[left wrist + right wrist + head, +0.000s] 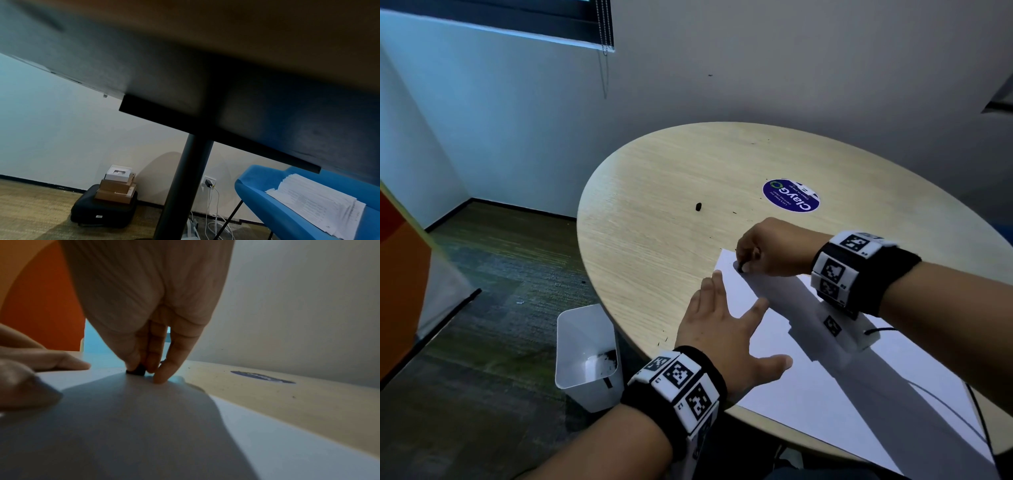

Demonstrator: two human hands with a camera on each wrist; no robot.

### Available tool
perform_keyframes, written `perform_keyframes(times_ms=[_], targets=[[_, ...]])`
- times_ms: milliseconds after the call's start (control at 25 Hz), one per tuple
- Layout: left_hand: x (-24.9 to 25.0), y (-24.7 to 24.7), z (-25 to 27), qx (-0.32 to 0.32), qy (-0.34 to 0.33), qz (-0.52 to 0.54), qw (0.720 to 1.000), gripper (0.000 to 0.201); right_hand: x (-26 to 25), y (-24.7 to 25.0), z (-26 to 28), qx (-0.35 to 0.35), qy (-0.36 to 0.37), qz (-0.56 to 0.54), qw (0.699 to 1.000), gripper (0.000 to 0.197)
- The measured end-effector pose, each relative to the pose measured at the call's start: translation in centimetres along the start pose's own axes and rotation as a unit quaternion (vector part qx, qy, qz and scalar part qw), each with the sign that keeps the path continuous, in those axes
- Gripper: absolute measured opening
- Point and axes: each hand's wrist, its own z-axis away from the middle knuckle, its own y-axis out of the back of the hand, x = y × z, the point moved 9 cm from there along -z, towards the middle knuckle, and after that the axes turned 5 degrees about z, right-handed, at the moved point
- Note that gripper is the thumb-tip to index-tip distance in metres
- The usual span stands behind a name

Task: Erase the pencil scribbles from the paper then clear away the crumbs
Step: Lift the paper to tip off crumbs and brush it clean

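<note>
Right hand point(774, 251) pinches a small dark eraser point(136, 370) between thumb and fingers, its tip pressed on the far corner of the paper point(808, 373) lying on the round table point(654, 212); left hand point(726, 337) lies flat with fingers spread, pinning the sheet's left edge. No scribble is legible near the eraser. Risk: rubbing this close to the unpinned corner could buckle or crease it, and stray crumbs point(663, 339) near the table edge could fall to the floor beside the white bin point(571, 342).

Round wooden table point(654, 192), white paper point(825, 394), round blue sticker point(791, 199), small black lump point(698, 206), scattered dark crumbs point(663, 339)
</note>
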Motion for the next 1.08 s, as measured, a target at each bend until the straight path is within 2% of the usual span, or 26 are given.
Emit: perform_keyframes(times_ms=[120, 240, 400, 520, 600, 760, 960, 1080], targets=[[0.1, 0.2, -0.1, 0.008, -0.003, -0.003, 1.000, 0.088, 0.2, 0.0, -0.4, 0.047, -0.018, 0.016, 0.999, 0.006], [0.1, 0.0, 0.0, 0.006, -0.004, -0.006, 1.000, 0.088, 0.3, 0.6, -0.9, 0.075, -0.050, -0.024, 0.996, 0.006], [-0.1, 0.3, -0.2, 0.029, -0.004, -0.005, 1.000, 0.084, -3.0, -0.8, -1.0, 0.026, 0.005, -0.028, 0.999, 0.009], [0.0, 0.0, -0.1, 0.011, -0.002, -0.005, 1.000, 0.087, -1.0, 0.5, -1.2, 0.051, -0.054, 0.000, 0.997, 0.010], [0.0, -0.1, 0.0, 0.006, -0.004, -0.014, 1.000, 0.088, 0.0, 1.5, -0.5, 0.050, -0.085, -0.032, 0.995, 0.009], [0.0, 0.0, -0.2, 0.015, -0.009, -0.001, 1.000, 0.082, -1.2, -0.6, 2.5, -0.028, -0.068, -0.085, 0.994, 0.005], [0.1, 0.0, -0.1, 0.007, -0.009, 0.001, 1.000, 0.083, 2.3, 0.2, 3.6, 0.031, -0.123, -0.072, 0.989, 0.006], [0.1, 0.1, -0.1, 0.011, -0.006, -0.001, 1.000, 0.082, 0.6, -0.8, 4.2, -0.002, -0.094, -0.101, 0.990, 0.005]])
